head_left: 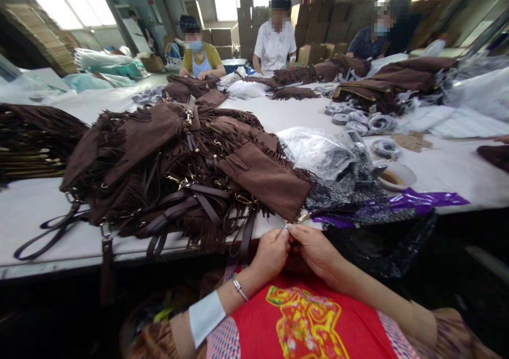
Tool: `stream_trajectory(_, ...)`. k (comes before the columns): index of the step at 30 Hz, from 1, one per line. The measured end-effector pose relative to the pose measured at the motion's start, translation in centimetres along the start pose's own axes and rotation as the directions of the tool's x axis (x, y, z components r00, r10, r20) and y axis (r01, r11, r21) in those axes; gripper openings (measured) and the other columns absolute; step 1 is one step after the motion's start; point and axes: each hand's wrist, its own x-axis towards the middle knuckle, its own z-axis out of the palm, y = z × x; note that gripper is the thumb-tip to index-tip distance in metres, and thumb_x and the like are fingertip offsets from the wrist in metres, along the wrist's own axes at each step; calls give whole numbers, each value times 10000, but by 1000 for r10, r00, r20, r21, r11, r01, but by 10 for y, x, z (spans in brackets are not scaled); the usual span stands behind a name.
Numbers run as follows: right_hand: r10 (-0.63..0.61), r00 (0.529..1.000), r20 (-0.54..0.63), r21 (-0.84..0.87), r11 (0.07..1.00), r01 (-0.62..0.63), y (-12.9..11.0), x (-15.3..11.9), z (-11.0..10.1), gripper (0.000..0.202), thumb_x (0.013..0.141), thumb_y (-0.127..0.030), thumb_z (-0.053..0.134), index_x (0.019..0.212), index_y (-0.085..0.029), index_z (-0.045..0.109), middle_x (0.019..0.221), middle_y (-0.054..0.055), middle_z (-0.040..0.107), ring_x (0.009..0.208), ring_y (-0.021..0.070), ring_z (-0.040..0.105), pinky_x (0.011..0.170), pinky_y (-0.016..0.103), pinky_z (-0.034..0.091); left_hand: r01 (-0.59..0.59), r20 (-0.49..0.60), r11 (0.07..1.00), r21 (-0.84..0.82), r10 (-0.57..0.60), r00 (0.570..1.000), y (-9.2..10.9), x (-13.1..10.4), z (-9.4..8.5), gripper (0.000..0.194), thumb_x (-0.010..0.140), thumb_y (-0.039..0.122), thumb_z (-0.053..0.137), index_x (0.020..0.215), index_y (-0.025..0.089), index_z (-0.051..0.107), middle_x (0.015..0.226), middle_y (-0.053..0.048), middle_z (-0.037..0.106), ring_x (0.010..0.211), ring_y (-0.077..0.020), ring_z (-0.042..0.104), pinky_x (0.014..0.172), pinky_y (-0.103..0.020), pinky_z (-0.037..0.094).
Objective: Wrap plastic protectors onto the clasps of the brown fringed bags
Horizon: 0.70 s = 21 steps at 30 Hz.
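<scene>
At the table's front edge, my left hand and my right hand meet with fingertips pinched together. Between them is a small shiny piece, too small to name. Right above the fingers lies the corner of a flat brown suede pouch, with a gold metal clasp close to my right hand. To the left spreads a large heap of brown fringed pouches. Dark wrist straps with metal clips trail from the heap, some hanging over the edge.
Right of the pouch are clear plastic wrap, a purple plastic bag and a white bowl. Coiled grey bundles lie farther back. More brown goods are piled beyond. Several people work across the table.
</scene>
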Motion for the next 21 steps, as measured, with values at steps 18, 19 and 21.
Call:
stream_trajectory(18,-44,993,113,-414,906,87,-33,-5,-29,330,806,-491,585,701,-181,629,656,31,643,634,182,583,628,315,451,133,161,978,163,-160,974,29,6,-20,381,762,513,667,808,143,590,630,4,580,491,-77,481,443,-180,355)
stream_trajectory(19,-180,981,67,-587,788,185,-41,-7,-41,294,820,-448,576,710,-183,643,681,34,654,666,188,590,648,316,446,79,109,970,231,-107,988,35,7,-23,382,753,501,683,833,134,614,708,-32,635,573,-102,549,493,-194,403)
stream_trajectory(21,-488,872,47,-818,483,314,-56,-9,-65,220,843,-365,559,776,-190,674,786,50,680,776,205,599,740,331,442,34,8,981,190,-36,999,48,14,-29,392,739,477,710,911,134,629,864,-79,686,746,-149,626,607,-226,474)
